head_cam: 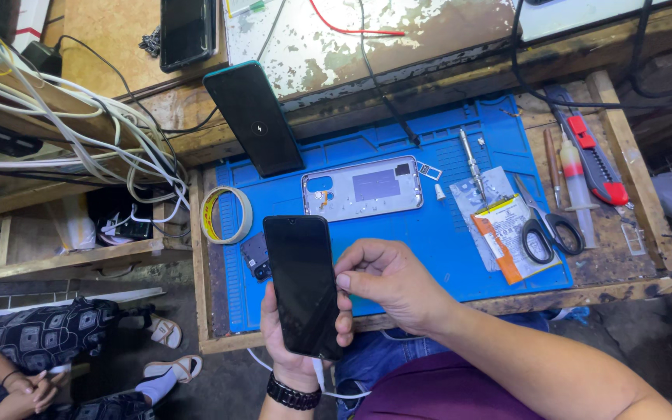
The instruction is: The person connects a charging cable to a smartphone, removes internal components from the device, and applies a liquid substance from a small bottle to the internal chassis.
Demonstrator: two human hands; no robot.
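Observation:
My left hand (293,354) holds a black smartphone (302,284) upright from below, screen dark and facing me. My right hand (386,280) rests against the phone's right edge, thumb pressed on its side. A white cable hangs from the phone's bottom end. Just beyond, on the blue work mat (429,233), lies a silver phone frame (363,188) with its back open. A small dark circuit part (254,257) sits on the mat left of the held phone.
A second black phone (254,118) leans at the mat's back left. A tape roll (225,215), scissors (542,225), orange packet (507,237), tweezers, screwdriver and red utility knife (593,159) lie around. Tangled white cables hang at left. Another person sits lower left.

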